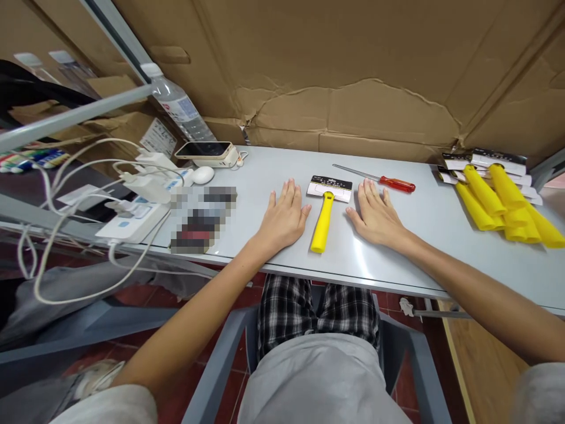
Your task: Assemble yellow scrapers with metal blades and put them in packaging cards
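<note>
Between my two hands a scraper with a yellow handle (322,227) lies on the grey table (242,232), its head covered by a black and white card (329,188). My left hand (286,219) rests flat on the table to the left of it, fingers stretched out and holding nothing. To its right, my right hand (374,215) also lies flat with the fingers extended, apart from the scraper. Just beyond the right fingertips is a screwdriver (397,184) with a red handle and a long metal shaft pointing left.
Several more yellow-handled scrapers (503,197) are piled at the right. On the left are a white power strip (132,222) with tangled cables, a phone (203,150), a white mouse (203,175) and a plastic bottle (180,106). Cardboard (353,70) walls the back edge.
</note>
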`<state>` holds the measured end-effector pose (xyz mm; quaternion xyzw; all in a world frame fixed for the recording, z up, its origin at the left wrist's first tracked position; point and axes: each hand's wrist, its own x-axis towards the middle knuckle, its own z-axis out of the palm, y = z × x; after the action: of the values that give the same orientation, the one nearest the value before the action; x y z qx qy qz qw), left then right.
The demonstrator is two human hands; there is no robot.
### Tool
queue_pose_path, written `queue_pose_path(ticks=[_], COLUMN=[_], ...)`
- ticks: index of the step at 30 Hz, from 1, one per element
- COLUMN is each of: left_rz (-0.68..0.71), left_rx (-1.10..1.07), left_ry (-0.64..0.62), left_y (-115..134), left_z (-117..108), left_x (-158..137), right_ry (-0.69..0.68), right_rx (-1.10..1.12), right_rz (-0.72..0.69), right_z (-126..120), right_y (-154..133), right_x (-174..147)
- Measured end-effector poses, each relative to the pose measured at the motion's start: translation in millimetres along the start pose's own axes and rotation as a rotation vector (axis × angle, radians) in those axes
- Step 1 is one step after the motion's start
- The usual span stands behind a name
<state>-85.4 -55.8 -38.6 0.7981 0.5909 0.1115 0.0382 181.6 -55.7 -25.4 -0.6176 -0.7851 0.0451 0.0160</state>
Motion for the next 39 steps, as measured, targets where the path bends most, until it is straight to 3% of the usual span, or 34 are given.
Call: queue_pose_path(ticks=[23,39], left_rz=[-0.029,-0.082], left_rx=[0.108,0.081], left_ry=[-0.089,-0.051], left_y=[6.6,16.4], left_z=[-3.3,-9.1], left_x=[0.0,-8.2], right_ry=[-0.020,-0.022], right_rx=[0.023,-0.002], right_rz=[-0.011,-0.007], right_z=[2.0,2.0], right_y=[0.5,-0.2], right_x=[1.5,1.4])
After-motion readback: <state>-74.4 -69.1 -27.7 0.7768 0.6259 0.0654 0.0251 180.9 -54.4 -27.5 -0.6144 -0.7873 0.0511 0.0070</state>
